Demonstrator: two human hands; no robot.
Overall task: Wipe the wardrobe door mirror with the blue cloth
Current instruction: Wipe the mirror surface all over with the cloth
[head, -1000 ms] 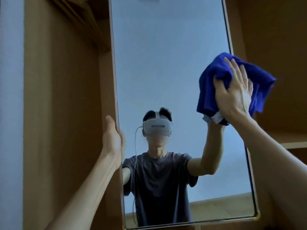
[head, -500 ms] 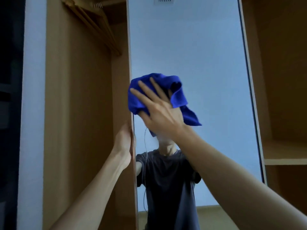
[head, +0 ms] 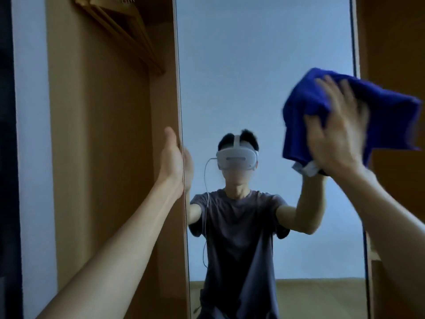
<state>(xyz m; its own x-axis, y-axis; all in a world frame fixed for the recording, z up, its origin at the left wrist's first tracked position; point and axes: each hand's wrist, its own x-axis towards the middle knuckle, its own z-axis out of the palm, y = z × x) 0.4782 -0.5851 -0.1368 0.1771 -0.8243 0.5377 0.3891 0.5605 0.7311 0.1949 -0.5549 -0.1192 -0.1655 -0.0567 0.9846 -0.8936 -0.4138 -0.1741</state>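
Observation:
The tall wardrobe door mirror (head: 264, 65) fills the middle of the view and reflects a person in a dark T-shirt. My right hand (head: 340, 137) presses the crumpled blue cloth (head: 322, 100) flat against the glass near the mirror's right edge, at about head height; the hand is blurred. My left hand (head: 171, 157) grips the mirror door's left edge, thumb up, fingers wrapped behind the door and hidden except in the reflection.
The open wardrobe's brown wooden interior (head: 103, 157) lies to the left, with wooden hangers (head: 124, 31) at the top. More brown panelling and a shelf (head: 395, 180) lie to the right of the mirror. A pale wall strip (head: 32, 134) runs down the far left.
My right hand swept the blue cloth from the mirror's right edge to its left edge and back to the right. My left hand stayed on the door edge.

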